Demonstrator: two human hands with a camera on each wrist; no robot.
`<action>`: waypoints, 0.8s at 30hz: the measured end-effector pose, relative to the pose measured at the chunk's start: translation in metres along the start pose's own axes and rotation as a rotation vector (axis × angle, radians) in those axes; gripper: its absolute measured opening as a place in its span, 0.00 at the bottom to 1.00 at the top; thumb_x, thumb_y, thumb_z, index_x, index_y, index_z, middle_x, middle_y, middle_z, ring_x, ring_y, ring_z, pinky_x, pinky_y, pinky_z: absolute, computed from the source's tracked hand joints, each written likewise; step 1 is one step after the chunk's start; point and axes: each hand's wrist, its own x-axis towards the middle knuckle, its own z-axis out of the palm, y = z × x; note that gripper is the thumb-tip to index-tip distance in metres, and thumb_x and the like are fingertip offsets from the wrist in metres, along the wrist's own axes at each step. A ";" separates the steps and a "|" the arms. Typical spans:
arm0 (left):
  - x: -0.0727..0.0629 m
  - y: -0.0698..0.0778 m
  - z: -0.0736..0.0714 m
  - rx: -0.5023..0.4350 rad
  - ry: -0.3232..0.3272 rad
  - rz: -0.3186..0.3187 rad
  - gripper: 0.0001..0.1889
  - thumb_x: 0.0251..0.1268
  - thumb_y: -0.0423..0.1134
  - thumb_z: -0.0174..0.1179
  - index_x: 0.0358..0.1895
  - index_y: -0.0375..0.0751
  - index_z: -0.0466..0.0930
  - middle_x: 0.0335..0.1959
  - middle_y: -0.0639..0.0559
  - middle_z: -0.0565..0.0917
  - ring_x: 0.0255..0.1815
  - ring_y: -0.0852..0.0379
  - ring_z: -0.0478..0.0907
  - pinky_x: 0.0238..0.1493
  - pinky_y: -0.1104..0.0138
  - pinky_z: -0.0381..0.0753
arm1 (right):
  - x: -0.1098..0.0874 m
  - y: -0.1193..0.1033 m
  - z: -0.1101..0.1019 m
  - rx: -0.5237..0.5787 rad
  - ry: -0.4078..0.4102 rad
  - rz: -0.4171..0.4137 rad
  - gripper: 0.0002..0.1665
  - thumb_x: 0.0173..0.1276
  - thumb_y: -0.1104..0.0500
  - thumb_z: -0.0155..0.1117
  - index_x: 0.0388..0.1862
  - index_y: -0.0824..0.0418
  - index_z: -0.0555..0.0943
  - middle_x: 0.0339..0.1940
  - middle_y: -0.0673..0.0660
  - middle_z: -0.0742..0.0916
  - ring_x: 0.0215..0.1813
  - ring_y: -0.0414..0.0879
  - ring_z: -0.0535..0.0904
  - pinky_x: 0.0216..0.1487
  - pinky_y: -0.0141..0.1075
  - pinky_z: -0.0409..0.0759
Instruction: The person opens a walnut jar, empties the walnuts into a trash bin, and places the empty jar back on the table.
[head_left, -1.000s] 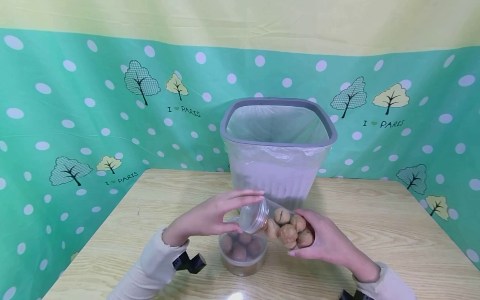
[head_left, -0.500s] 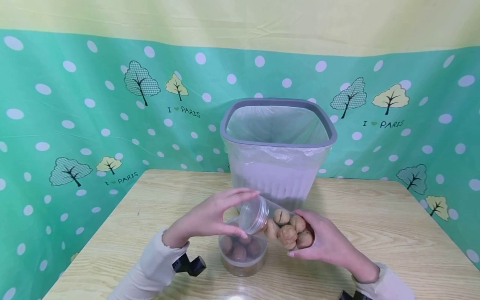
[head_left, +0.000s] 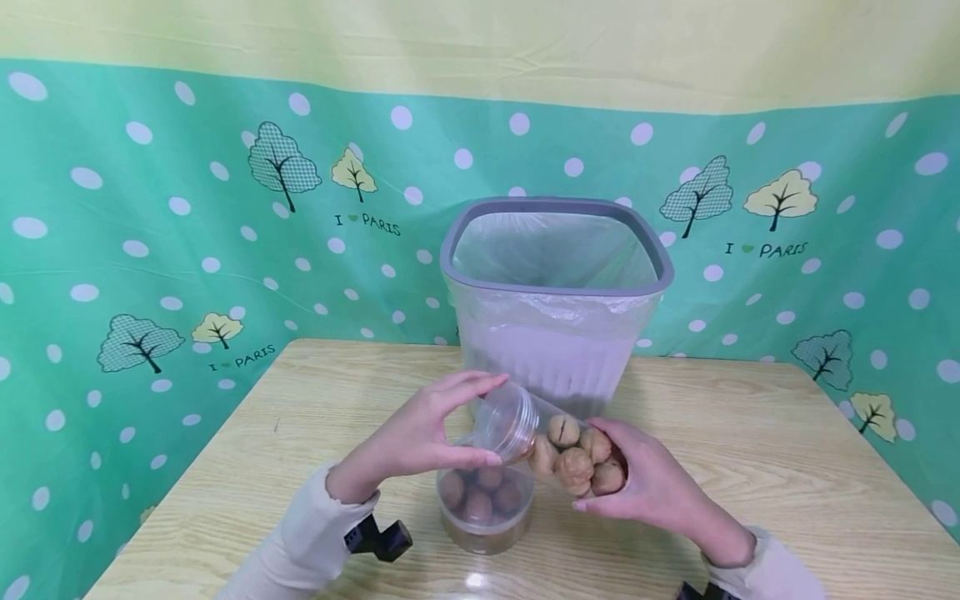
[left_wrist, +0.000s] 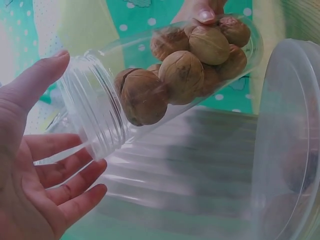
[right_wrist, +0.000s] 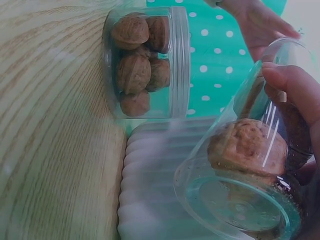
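Note:
A clear jar [head_left: 525, 421] holding several walnuts [head_left: 574, 467] lies tilted in the air, its ridged mouth end up and to the left. My right hand [head_left: 651, 477] grips it round the base. With thumb and fingers on opposite sides, my left hand [head_left: 412, 433] holds the mouth end; the left wrist view shows its fingers [left_wrist: 82, 200] spread beneath the ridges. I cannot tell whether a clear lid is on that end. Below, a short round container [head_left: 486, 533] of walnuts stands on the table, apparently covered by a translucent lid [left_wrist: 285, 145].
Behind the hands stands a white ribbed bin [head_left: 555, 350] with a grey rim [head_left: 555, 289] and a clear plastic liner. The wooden table [head_left: 750, 450] backs onto a green dotted curtain [head_left: 420, 250].
My left thumb and fingers shift their hold around the jar's mouth end, the forefinger drawing back to the left. My right hand and the jar's body stay almost still.

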 end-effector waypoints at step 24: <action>-0.010 -0.008 -0.004 -0.042 0.122 -0.084 0.39 0.46 0.43 0.73 0.66 0.40 0.68 0.62 0.48 0.74 0.61 0.51 0.71 0.56 0.55 0.75 | 0.001 0.002 0.001 -0.008 0.027 -0.004 0.45 0.34 0.41 0.82 0.54 0.53 0.75 0.44 0.41 0.82 0.42 0.36 0.78 0.43 0.37 0.79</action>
